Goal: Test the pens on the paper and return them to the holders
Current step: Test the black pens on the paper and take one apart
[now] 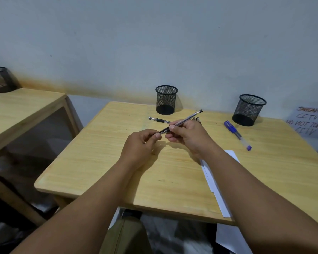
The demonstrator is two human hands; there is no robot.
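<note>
Above the wooden desk (103, 162), a black pen (184, 121) slants from the left hand (142, 142), pinching its near tip, up past the gripping right hand (187, 133) toward two mesh holders (166, 99), the paper (215, 182) under the right forearm.

Bare table (92, 162) lies open left of both hands. Ahead, a black pen (159, 120) and two mesh holders (166, 99) (248, 110) stand in the way
</note>
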